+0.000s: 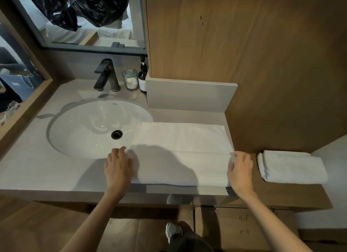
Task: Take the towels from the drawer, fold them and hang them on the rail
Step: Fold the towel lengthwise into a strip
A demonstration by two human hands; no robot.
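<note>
White towel (180, 139), partly folded lengthwise, lies flat on the counter (47, 167) just right of the sink (84, 124), its left end overlapping the basin rim. Right grip (239, 169) pinches the towel's right end; left grip (118, 167) rests on its left end, whether pinching cannot be told. Second, folded towel (293, 167) lies on the wooden ledge (281, 192) further right
</note>
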